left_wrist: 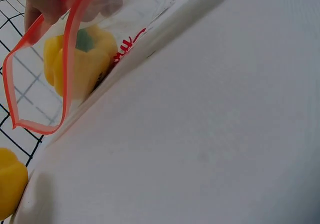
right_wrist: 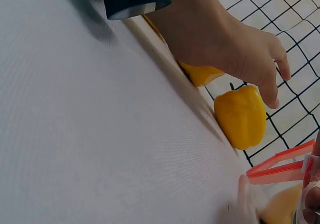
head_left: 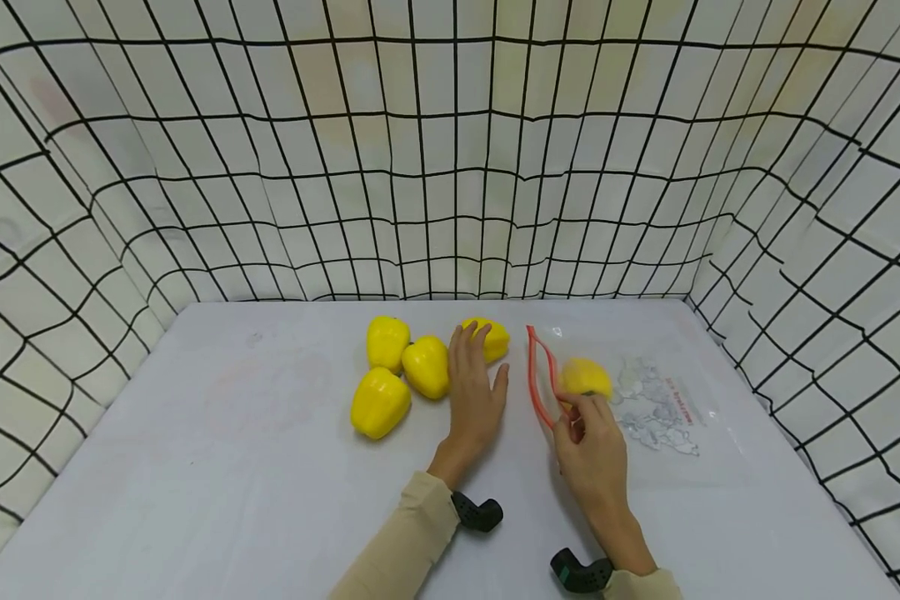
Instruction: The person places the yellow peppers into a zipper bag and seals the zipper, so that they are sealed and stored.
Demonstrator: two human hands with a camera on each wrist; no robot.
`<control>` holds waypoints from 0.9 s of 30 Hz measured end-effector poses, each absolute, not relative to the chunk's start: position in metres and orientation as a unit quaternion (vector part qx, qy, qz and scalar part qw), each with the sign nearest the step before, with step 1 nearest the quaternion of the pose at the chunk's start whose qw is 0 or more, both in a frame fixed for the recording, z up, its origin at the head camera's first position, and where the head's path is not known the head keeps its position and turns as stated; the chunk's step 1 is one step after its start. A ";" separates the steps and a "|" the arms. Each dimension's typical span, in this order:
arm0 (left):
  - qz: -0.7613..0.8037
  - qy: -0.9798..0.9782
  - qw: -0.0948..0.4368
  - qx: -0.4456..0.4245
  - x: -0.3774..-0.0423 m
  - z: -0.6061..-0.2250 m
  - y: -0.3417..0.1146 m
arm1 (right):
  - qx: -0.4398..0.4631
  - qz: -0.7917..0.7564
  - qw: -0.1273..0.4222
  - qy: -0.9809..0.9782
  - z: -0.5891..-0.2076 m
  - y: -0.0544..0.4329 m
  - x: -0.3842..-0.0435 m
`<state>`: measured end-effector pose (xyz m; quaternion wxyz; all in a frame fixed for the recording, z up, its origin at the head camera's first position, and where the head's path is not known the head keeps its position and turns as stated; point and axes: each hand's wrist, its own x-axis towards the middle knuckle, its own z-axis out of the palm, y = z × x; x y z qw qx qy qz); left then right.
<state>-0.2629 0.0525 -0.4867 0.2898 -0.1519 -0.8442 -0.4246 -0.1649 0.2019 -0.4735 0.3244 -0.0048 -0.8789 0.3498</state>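
Observation:
In the head view my left hand (head_left: 474,396) reaches over a yellow bell pepper (head_left: 497,340), its fingers extended. The right wrist view shows this hand (right_wrist: 237,48) just above the pepper (right_wrist: 241,118); whether they touch I cannot tell. My right hand (head_left: 592,446) pinches the red-rimmed mouth of a clear zip bag (head_left: 708,433). Inside that bag lies another yellow bell pepper (head_left: 587,377), seen through the plastic. The left wrist view has the bag's red rim (left_wrist: 69,58) gaping, with the right hand's fingers (left_wrist: 42,3) at its upper edge.
Left of my left hand, three more yellow bell peppers sit close together: one at the back (head_left: 387,342), one nearer the hand (head_left: 426,367), one in front (head_left: 379,403). A white table (head_left: 255,467) carries everything. Black wire grid (head_left: 457,175) stands behind and at both sides.

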 end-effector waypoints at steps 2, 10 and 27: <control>-0.422 -0.848 0.283 -0.154 -0.266 -0.486 0.049 | -0.006 0.350 0.324 -0.879 -0.473 0.202 -0.165; -0.407 -0.872 0.232 -0.140 -0.270 -0.483 0.038 | -0.014 0.352 0.312 -0.882 -0.473 0.201 -0.164; -0.385 -0.882 0.244 -0.123 -0.268 -0.481 0.035 | -0.017 0.349 0.309 -0.885 -0.473 0.200 -0.163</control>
